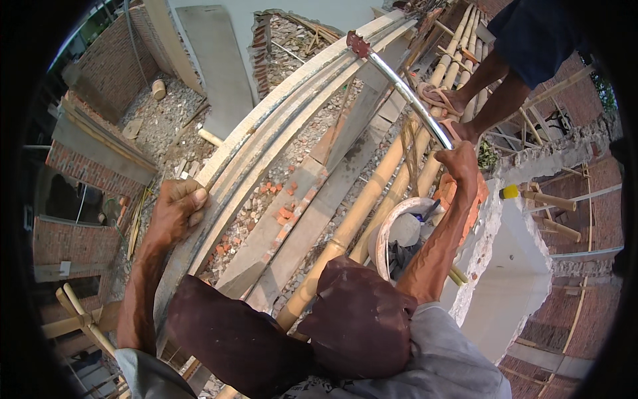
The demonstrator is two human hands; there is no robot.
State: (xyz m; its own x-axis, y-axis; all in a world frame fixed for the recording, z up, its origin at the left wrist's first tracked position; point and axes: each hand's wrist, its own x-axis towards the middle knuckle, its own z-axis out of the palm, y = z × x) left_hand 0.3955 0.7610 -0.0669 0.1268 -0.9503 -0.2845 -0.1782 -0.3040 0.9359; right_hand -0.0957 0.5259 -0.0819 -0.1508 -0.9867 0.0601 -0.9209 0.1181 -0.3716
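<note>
A long pale wooden beam form [256,125], with dark metal rods [282,126] running along it, curves from lower left to the top of the view. My left hand [178,214] is closed over its near part, thumb and fingers curled at the outer edge. My right hand [458,163] grips the end of a hammer [407,93] with a shiny tubular handle. The hammer's reddish-brown head [357,44] is over the far part of the form; whether it touches cannot be made out. My knees, in dark brown cloth, are below, between my arms.
Thick bamboo poles [362,206] and grey planks [319,203] stretch beneath, above rubble. A whitish bucket [380,249] holding assorted items is by my right forearm. Another person's feet [445,100] stand on bamboo at upper right. A broken white wall [508,266] edges the right side.
</note>
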